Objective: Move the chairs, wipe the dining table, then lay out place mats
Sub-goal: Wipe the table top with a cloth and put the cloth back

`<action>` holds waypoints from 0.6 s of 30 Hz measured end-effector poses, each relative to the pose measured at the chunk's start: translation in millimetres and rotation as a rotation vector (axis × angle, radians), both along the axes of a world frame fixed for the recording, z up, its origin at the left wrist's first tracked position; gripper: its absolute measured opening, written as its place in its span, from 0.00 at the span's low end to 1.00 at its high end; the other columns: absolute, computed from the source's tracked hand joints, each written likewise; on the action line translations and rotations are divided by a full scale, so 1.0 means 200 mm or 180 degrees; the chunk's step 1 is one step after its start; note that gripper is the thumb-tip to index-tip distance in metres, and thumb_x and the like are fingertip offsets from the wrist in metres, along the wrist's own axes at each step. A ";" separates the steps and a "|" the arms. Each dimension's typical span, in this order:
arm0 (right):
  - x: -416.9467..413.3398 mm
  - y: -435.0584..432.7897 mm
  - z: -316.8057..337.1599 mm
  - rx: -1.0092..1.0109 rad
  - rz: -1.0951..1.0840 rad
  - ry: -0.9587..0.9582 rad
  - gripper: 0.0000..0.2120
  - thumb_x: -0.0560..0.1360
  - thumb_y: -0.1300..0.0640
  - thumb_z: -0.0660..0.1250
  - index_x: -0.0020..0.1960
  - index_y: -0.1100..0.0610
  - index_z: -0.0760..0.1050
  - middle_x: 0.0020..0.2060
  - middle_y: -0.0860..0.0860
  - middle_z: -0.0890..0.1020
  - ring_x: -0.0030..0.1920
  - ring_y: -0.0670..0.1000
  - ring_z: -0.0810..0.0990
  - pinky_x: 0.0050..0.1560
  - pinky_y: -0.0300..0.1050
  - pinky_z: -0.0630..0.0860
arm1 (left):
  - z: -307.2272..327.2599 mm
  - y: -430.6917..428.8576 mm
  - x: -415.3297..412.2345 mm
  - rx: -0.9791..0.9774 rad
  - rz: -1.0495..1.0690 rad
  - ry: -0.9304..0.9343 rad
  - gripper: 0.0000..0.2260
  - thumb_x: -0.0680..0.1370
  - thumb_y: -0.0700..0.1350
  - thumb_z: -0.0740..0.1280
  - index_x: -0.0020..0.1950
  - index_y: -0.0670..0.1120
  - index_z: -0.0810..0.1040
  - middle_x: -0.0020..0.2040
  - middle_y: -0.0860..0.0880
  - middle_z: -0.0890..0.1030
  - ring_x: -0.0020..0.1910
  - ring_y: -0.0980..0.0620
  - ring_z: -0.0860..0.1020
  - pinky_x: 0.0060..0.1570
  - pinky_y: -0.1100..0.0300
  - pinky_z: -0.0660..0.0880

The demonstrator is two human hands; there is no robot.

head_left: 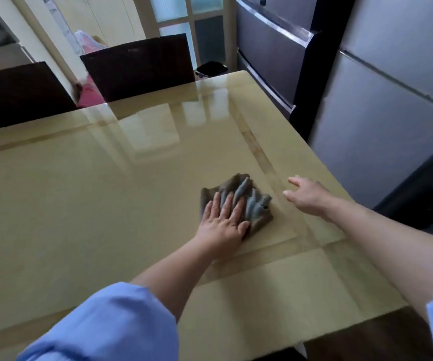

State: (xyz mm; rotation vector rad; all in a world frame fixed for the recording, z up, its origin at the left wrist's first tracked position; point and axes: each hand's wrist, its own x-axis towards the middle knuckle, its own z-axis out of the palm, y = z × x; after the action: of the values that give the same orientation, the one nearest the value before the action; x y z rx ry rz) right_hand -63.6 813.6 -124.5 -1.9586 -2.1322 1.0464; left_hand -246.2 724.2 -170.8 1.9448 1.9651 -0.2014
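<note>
A glossy beige dining table (pixel 85 194) fills most of the view. A crumpled grey cloth (pixel 249 201) lies on it towards the right side. My left hand (pixel 223 220) presses flat on the cloth's near-left part, fingers spread. My right hand (pixel 306 195) hovers just right of the cloth with fingers apart, holding nothing. Two dark brown chairs stand at the table's far edge: one chair back (pixel 137 66) in the middle, another chair back (pixel 15 97) at the far left. No place mats are in view.
A tall grey refrigerator (pixel 382 105) and a dark drawer unit (pixel 270 53) stand close along the table's right side. Behind the chairs are a glazed door (pixel 184 11) and a pink bag (pixel 90 92). A dark chair top (pixel 366 340) shows at bottom right.
</note>
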 end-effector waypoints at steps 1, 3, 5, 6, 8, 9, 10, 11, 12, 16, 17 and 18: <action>-0.10 -0.08 -0.03 -0.0085 0.0151 -0.0092 0.28 0.79 0.53 0.60 0.76 0.59 0.58 0.77 0.55 0.56 0.77 0.54 0.54 0.75 0.45 0.54 | 0.01 -0.13 -0.18 -0.0050 0.0200 0.0090 0.27 0.81 0.59 0.44 0.77 0.54 0.39 0.78 0.51 0.36 0.75 0.47 0.32 0.74 0.52 0.34; -0.25 -0.19 -0.07 -0.0171 0.0387 -0.0269 0.30 0.79 0.50 0.59 0.77 0.59 0.54 0.78 0.55 0.51 0.78 0.55 0.48 0.76 0.46 0.49 | 0.00 -0.33 -0.47 -0.0140 0.0641 0.0168 0.27 0.81 0.59 0.44 0.77 0.54 0.37 0.77 0.52 0.34 0.75 0.48 0.32 0.74 0.51 0.34; -0.41 -0.31 -0.11 -0.0219 0.0685 -0.0380 0.33 0.79 0.49 0.59 0.78 0.58 0.50 0.78 0.56 0.46 0.78 0.56 0.44 0.76 0.45 0.45 | 0.01 -0.57 -0.76 -0.0268 0.1201 0.0212 0.26 0.82 0.58 0.44 0.77 0.54 0.37 0.77 0.52 0.34 0.75 0.47 0.32 0.73 0.51 0.33; -0.47 -0.37 -0.12 -0.0216 0.0838 -0.0452 0.34 0.79 0.48 0.59 0.78 0.58 0.48 0.78 0.55 0.45 0.78 0.56 0.43 0.76 0.45 0.45 | 0.02 -0.68 -0.87 -0.0329 0.1512 0.0238 0.26 0.82 0.58 0.44 0.77 0.55 0.36 0.77 0.51 0.34 0.75 0.47 0.32 0.74 0.51 0.34; -0.55 -0.45 -0.14 -0.0156 0.1113 -0.0564 0.35 0.79 0.48 0.60 0.78 0.57 0.46 0.78 0.54 0.44 0.78 0.54 0.42 0.76 0.45 0.45 | 0.04 -0.86 -1.03 -0.0431 0.2161 0.0261 0.26 0.82 0.58 0.45 0.76 0.56 0.37 0.78 0.50 0.35 0.76 0.45 0.34 0.74 0.49 0.36; -0.57 -0.48 -0.15 -0.0150 0.1213 -0.0556 0.34 0.79 0.49 0.59 0.78 0.57 0.46 0.78 0.54 0.44 0.78 0.54 0.43 0.76 0.44 0.45 | 0.04 -0.91 -1.06 -0.0472 0.2460 0.0238 0.27 0.81 0.59 0.45 0.76 0.56 0.37 0.78 0.50 0.35 0.76 0.43 0.35 0.74 0.48 0.36; -0.57 -0.50 -0.14 -0.0189 0.1259 -0.0484 0.33 0.80 0.51 0.59 0.78 0.58 0.46 0.78 0.54 0.44 0.78 0.53 0.43 0.76 0.43 0.44 | 0.05 -0.91 -1.06 -0.0521 0.2703 0.0182 0.27 0.81 0.59 0.45 0.76 0.56 0.37 0.78 0.49 0.35 0.76 0.42 0.35 0.74 0.48 0.36; -0.54 -0.51 -0.14 -0.0244 0.1252 -0.0357 0.31 0.80 0.54 0.58 0.78 0.59 0.48 0.78 0.54 0.46 0.78 0.52 0.44 0.76 0.42 0.45 | 0.05 -0.90 -1.02 -0.0545 0.2869 0.0115 0.27 0.81 0.59 0.45 0.76 0.56 0.37 0.77 0.49 0.34 0.76 0.40 0.35 0.73 0.47 0.35; -0.50 -0.52 -0.13 -0.0284 0.1204 -0.0219 0.29 0.81 0.57 0.57 0.78 0.60 0.50 0.78 0.54 0.47 0.78 0.52 0.45 0.75 0.41 0.45 | 0.04 -0.86 -0.95 -0.0543 0.2952 0.0056 0.27 0.81 0.60 0.45 0.76 0.56 0.37 0.77 0.49 0.34 0.75 0.39 0.35 0.73 0.46 0.34; -0.21 -0.52 -0.10 -0.0155 0.0885 -0.0025 0.25 0.81 0.61 0.54 0.77 0.60 0.54 0.78 0.54 0.53 0.78 0.50 0.51 0.75 0.40 0.48 | 0.00 -0.70 -0.52 -0.0347 0.2249 0.0023 0.27 0.81 0.58 0.47 0.76 0.57 0.37 0.77 0.50 0.34 0.75 0.38 0.33 0.72 0.44 0.33; -0.12 -0.53 -0.10 -0.0160 0.0807 -0.0003 0.24 0.81 0.62 0.54 0.76 0.60 0.55 0.78 0.54 0.53 0.78 0.50 0.51 0.75 0.39 0.48 | 0.00 -0.66 -0.39 -0.0334 0.1983 0.0013 0.27 0.81 0.58 0.47 0.76 0.58 0.37 0.77 0.50 0.34 0.75 0.38 0.33 0.72 0.44 0.33; -0.03 -0.55 -0.09 -0.0167 0.0746 0.0013 0.24 0.81 0.63 0.54 0.76 0.61 0.55 0.78 0.54 0.54 0.78 0.50 0.52 0.74 0.38 0.48 | 0.00 -0.63 -0.25 -0.0343 0.1721 -0.0013 0.27 0.81 0.58 0.47 0.76 0.58 0.37 0.77 0.51 0.34 0.75 0.39 0.32 0.72 0.44 0.32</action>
State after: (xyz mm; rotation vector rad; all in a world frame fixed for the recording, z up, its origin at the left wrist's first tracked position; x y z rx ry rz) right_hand -68.6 703.9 -143.3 -1.7560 -2.4007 1.1495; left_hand -297.1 598.5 -169.9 1.2849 2.3351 -0.1520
